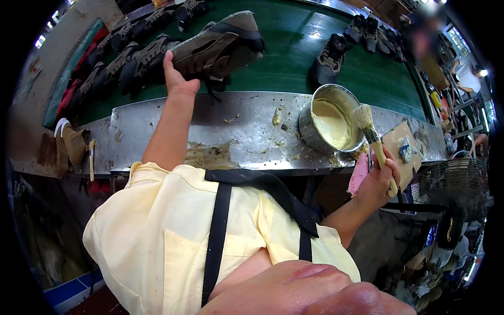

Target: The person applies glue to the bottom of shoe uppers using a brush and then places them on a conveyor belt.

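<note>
My left hand (180, 79) grips a brown and black shoe (220, 50) near its toe end and holds it tilted over the green surface. Its laces dangle below; the fingers behind the shoe are hidden. In my right hand (379, 176) is a paintbrush (374, 137) with a pale wooden handle, bristles up and coated with cream-coloured stuff. Just left of the bristles stands a metal pot (311, 132) holding a thick cream-coloured liquid. The pot rests on the metal ledge (247, 113), whose top is spotted with dried residue.
Rows of similar shoes (149, 60) stand on the green belt (286, 47) at left; a single shoe (329, 59) stands behind the pot. Another brush (92, 160) leans at the ledge's left end. A piece of cardboard (403, 152) and a fan (449, 184) are at right.
</note>
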Available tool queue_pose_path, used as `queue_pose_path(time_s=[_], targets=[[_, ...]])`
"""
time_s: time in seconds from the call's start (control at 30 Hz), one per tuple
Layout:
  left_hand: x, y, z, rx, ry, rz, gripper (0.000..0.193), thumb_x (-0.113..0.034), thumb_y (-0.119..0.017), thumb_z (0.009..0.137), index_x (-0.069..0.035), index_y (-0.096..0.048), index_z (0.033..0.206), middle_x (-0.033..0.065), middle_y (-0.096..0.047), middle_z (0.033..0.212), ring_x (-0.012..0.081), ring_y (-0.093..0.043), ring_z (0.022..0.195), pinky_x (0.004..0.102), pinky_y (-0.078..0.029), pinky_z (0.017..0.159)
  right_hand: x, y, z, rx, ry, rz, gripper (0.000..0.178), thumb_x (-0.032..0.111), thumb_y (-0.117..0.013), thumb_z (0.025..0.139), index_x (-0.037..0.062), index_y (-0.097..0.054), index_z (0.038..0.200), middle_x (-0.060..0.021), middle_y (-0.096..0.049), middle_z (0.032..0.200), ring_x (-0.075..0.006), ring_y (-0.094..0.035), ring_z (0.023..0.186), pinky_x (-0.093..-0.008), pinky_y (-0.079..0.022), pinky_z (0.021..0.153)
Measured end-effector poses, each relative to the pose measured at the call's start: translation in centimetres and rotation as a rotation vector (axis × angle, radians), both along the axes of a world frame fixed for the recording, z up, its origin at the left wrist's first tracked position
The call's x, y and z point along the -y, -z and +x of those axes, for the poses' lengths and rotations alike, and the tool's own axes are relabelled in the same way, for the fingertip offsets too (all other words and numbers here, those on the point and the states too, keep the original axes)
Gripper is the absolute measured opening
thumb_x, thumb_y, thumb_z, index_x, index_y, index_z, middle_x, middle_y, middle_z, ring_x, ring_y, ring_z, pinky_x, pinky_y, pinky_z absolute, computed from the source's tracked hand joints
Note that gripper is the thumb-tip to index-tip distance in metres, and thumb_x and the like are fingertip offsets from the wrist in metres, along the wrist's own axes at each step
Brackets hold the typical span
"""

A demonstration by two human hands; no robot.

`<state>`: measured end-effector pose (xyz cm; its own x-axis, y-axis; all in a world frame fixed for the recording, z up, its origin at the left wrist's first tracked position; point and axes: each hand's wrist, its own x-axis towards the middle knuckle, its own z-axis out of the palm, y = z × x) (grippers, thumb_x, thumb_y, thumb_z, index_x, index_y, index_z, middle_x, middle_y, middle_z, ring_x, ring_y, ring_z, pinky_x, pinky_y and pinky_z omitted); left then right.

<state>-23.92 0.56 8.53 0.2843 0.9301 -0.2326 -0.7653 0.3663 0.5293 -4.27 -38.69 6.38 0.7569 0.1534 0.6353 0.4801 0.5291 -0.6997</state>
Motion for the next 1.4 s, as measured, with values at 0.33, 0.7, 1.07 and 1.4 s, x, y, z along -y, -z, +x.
queue_pose_path(time_s=[0.33,0.7,1.07,1.4], targets=[[-1.8,3.9,9.0,0.076,0.013,-0.167,0.054,-0.049,-0.064,0.073,-0.013,-0.055,0.111,0.0077,-0.057,0.114,0.0274,-0.054,0.104,0.0438,-0.038,0.096,3.0,1.6,-0.6,-0.055,-0.061,0.014,0.014,0.007,-0.048,0.088,-0.0012,-0.057,0.094,-0.0258,-0.057,0.103,-0.0289,-0.059,0.091,-0.0318,-0.05,0.076],[-8.6,7.1,20.3,0.273,-0.216,-0.219,0.058,-0.056,-0.052,0.08,-0.011,-0.052,0.116,0.0085,-0.055,0.119,0.0271,-0.053,0.107,0.0415,-0.038,0.095,6.1,2.7,-1.2,-0.184,0.077,-0.143,0.018,0.013,-0.048,0.088,-0.0012,-0.055,0.096,-0.0248,-0.057,0.104,-0.0273,-0.059,0.088,-0.0301,-0.05,0.075],[-6.6,11.3,29.3,-0.091,0.068,-0.529,0.074,-0.056,-0.05,0.083,-0.002,-0.031,0.129,0.0206,-0.04,0.126,0.035,-0.047,0.11,0.0481,-0.048,0.086,5.6,0.9,-1.7,-0.172,0.182,-0.172,0.022,0.02,-0.046,0.092,0.0014,-0.055,0.098,-0.0218,-0.053,0.109,-0.024,-0.056,0.089,-0.0286,-0.049,0.077],[4.8,5.5,25.0,-0.232,0.708,0.548,0.019,-0.021,-0.051,0.086,-0.003,-0.056,0.086,0.0086,-0.06,0.075,0.0206,-0.06,0.066,0.0338,-0.048,0.064,6.1,1.1,0.1,-0.18,0.07,-0.077,0.024,0.023,-0.042,0.094,0.0038,-0.055,0.102,-0.0178,-0.054,0.112,-0.0233,-0.055,0.09,-0.0297,-0.046,0.082]])
